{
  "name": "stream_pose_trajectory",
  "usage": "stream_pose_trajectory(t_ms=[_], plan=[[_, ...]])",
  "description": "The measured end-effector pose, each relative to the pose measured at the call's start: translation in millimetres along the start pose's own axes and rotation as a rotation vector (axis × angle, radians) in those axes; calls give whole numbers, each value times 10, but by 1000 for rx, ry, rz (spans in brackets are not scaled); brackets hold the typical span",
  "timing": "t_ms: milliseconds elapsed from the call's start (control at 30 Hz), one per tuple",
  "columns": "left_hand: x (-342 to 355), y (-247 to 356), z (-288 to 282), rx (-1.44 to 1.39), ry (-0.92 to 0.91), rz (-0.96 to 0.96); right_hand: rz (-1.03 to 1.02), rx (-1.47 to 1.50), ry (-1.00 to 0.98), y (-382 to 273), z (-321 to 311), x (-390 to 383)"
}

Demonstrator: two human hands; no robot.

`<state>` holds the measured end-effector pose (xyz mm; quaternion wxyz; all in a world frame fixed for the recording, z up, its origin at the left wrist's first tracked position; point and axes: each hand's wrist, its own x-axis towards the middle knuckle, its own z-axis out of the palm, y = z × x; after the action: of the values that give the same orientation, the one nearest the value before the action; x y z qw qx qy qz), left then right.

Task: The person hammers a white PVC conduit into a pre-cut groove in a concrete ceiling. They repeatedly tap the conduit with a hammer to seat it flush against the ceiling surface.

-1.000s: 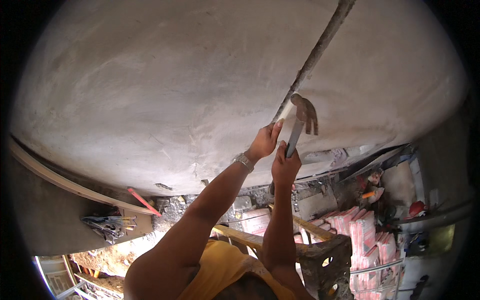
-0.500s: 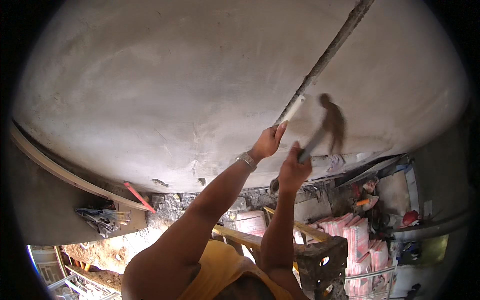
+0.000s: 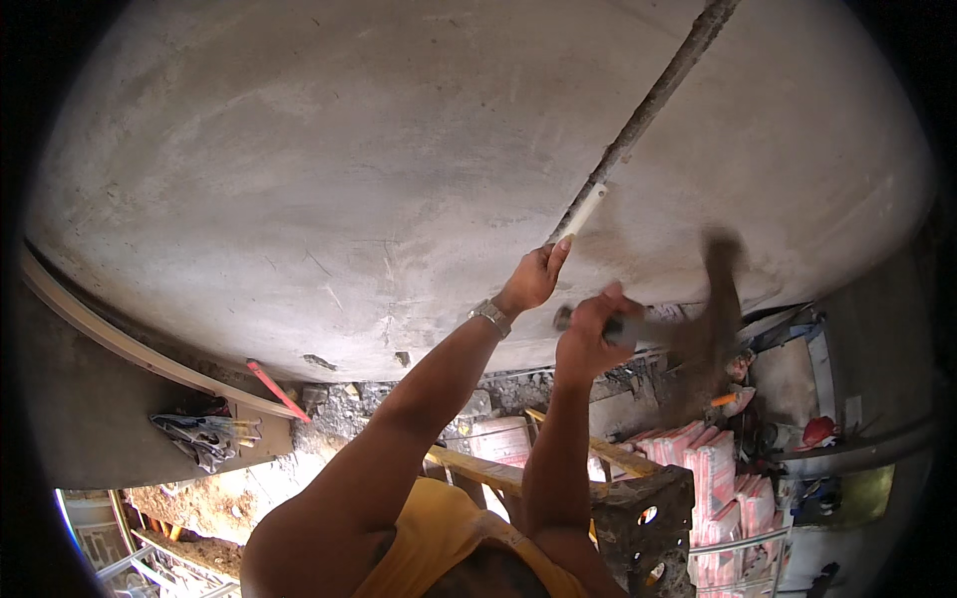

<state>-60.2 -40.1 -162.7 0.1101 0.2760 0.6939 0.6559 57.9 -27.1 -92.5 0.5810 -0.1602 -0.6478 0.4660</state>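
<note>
On the grey plastered wall [image 3: 329, 179], a narrow rough groove [image 3: 653, 105] runs slantwise from the upper right to the middle. My left hand [image 3: 531, 279], with a metal-band watch on the wrist, is closed around the lower part of a slim white strip [image 3: 583, 213]. The strip lies along the groove; a small dark hole shows near its upper end. My right hand [image 3: 595, 339] grips the handle of a hammer [image 3: 720, 299]. Its head is smeared by motion and hangs off to the right, apart from the strip.
Below me stand a yellow ladder [image 3: 503, 476] and a dark, worn perforated block [image 3: 643, 528]. Pink-and-white sacks [image 3: 710, 468] are stacked at the lower right. Rubble [image 3: 349, 404] lies along the wall's foot. A red bar [image 3: 276, 391] leans at the left, near a dark crumpled bag [image 3: 204, 437].
The hammer has swung to the right and down, away from the strip, as my right wrist turned. My left hand and the white strip have barely moved.
</note>
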Motion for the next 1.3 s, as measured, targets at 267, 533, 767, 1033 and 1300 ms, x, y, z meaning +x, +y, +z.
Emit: stream_pose_trajectory(t_ms=[267,533,767,1033,1300], plan=[[-98,572,8,-70,-81,-257,202,-335,-307,424,-46,96],[-274,202,77,227,58,35,627,185,-77,108,-474,-290],[-73,312,-38,212,83,35,599,172,-108,-42,-607,-305],[-87,146,33,80,47,-17,142,223,-45,-555,-408,-103],[-43,81,102,-10,17,23,-23,-555,-349,825,-144,99]])
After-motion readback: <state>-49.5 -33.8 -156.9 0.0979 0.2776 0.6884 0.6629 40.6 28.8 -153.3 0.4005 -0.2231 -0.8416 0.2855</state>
